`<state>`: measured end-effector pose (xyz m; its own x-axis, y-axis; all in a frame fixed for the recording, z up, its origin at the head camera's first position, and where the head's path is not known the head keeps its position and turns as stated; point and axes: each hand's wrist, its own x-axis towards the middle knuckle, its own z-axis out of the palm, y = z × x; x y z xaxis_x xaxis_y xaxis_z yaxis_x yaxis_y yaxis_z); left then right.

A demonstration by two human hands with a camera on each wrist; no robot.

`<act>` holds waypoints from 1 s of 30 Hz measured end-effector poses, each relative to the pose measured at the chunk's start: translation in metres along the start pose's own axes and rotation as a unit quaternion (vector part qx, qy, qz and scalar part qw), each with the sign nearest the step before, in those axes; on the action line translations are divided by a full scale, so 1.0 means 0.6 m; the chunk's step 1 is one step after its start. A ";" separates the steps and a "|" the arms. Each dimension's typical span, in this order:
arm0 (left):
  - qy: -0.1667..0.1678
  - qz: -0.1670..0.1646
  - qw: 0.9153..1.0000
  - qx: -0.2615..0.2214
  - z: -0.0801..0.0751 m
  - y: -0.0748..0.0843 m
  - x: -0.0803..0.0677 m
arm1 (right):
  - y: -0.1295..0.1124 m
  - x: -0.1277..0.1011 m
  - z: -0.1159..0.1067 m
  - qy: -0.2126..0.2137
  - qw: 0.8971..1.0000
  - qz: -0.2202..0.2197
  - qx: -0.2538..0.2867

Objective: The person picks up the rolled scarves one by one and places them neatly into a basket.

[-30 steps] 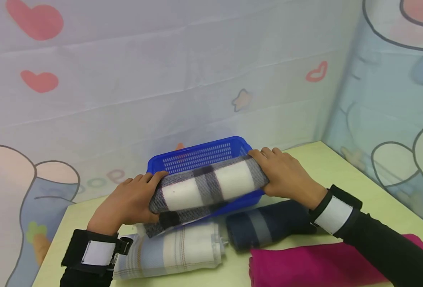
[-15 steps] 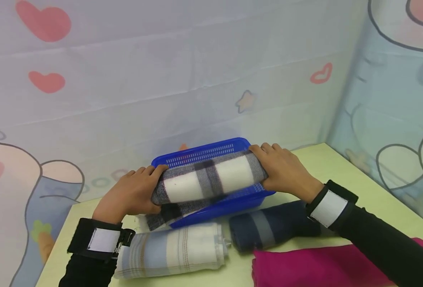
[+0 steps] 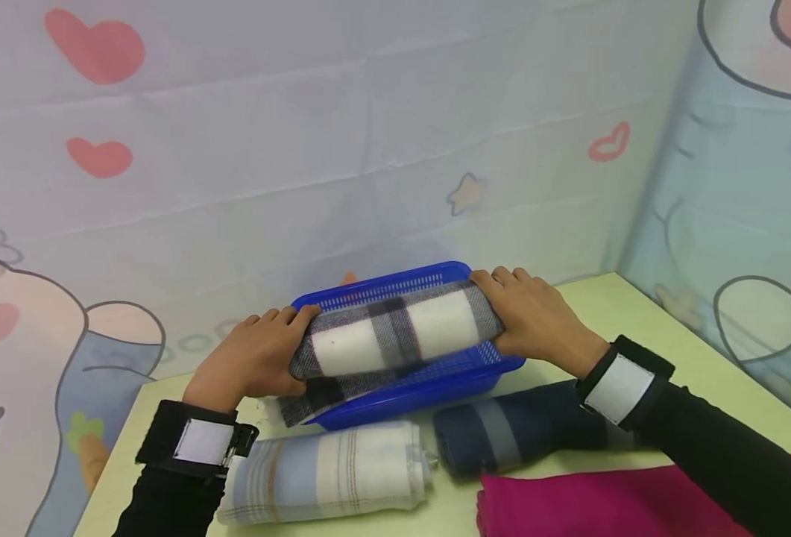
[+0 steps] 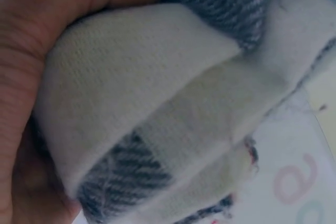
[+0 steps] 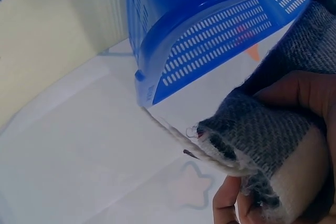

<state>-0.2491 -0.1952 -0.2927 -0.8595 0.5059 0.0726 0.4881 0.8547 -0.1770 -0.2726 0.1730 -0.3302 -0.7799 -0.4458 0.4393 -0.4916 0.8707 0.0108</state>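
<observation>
Over the blue basket (image 3: 435,388) | left hand (image 3: 250,362), right hand (image 3: 536,321): fingers curled around opposite ends of rolled plaid towel (image 3: 395,339) | loose flap hangs over rim

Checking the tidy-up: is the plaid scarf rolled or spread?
Rolled. The plaid scarf forms a tube over the blue basket, gripped by left hand and right hand; one end trails.

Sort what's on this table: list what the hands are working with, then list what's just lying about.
In hand:
- plaid rolled towel, gripped at its ends by the left hand and the right hand
- blue basket under it

Lying about:
- pale striped roll
- navy roll
- magenta cloth
</observation>
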 end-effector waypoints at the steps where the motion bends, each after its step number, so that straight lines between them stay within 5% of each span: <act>1: 0.001 0.001 1.000 0.001 0.001 0.000 0.002 | 0.001 0.001 0.001 0.000 1.000 0.001 -0.001; 30: 0.013 -0.007 1.000 0.010 0.016 -0.014 0.045 | 0.024 0.031 0.033 -0.013 0.999 0.028 0.011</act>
<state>-0.2779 -0.1901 -0.2986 -0.8615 0.4977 0.1000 0.4737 0.8590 -0.1945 -0.3017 0.1733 -0.3396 -0.8165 -0.4011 0.4153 -0.4544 0.8901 -0.0338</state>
